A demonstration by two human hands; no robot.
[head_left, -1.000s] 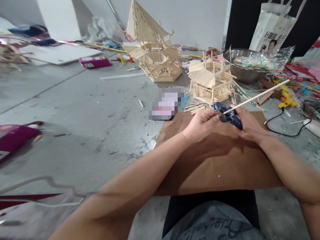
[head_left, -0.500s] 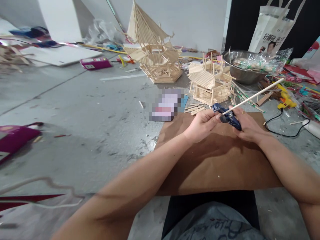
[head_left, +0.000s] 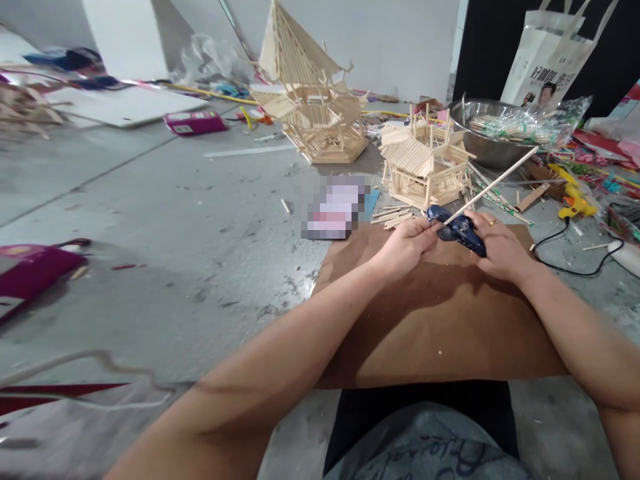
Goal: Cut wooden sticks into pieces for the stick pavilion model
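My left hand (head_left: 407, 244) is closed in a pinch on the near end of a long thin wooden stick (head_left: 493, 183) that slants up to the right. My right hand (head_left: 500, 248) is wrapped round a dark blue tool (head_left: 456, 229) that meets the stick at its near end. Both hands hover over the far edge of a brown cardboard sheet (head_left: 430, 320) lying on the concrete floor. Just beyond them stands a small model house of wooden sticks (head_left: 423, 163).
A taller stick pagoda (head_left: 310, 100) stands further back. A metal bowl (head_left: 487, 143) with bagged sticks is at the right, next to a yellow glue gun (head_left: 575, 197) with a black cable (head_left: 567, 260). A magenta box (head_left: 25, 270) lies at the left. Loose sticks (head_left: 393, 215) lie by the cardboard.
The stick's far end has swung steeper and closer in, now reaching less far right. Both hands stay in nearly the same place with the same grips.
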